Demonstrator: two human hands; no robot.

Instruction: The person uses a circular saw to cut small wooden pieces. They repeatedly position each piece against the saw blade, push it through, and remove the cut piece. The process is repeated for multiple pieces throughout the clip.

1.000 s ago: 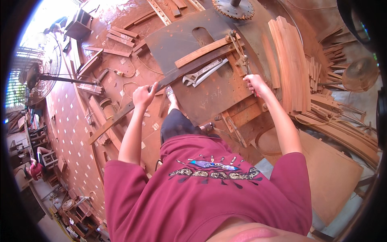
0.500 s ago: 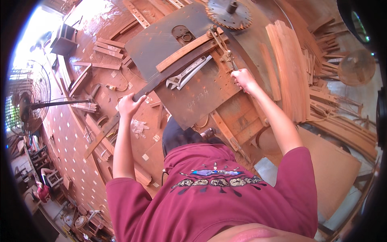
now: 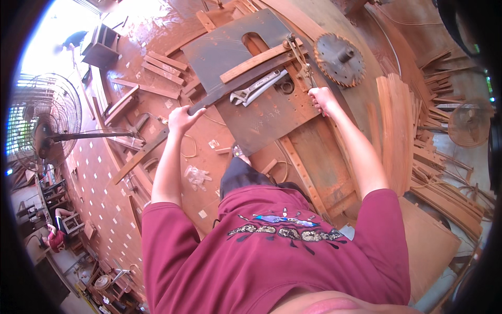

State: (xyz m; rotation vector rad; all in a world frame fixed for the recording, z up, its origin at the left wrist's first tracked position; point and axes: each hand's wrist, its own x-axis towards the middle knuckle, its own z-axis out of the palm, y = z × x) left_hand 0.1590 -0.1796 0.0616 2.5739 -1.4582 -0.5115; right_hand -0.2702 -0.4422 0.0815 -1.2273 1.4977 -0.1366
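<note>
My left hand is closed around a long dark strip. On its right the strip lies across a sliding metal table; on its left a lighter brown length slants down, seemingly the same piece. My right hand is closed on the lower end of a metal lever clamp at the table's right side. Along the strip's far side lies a reddish wooden batten. An adjustable wrench rests on the table on the near side. A toothed circular saw blade stands right of the clamp.
Planks lie stacked at the right. Offcuts lie on the tiled floor at the left, near a standing fan. A whitish plastic bag or glove lies by my leg. Another person sits at the far lower left.
The metal table, strip and batten have slid forward past the saw blade, which now stands beside the clamp. Both hands moved along with them, keeping their grips. The view has shifted slightly.
</note>
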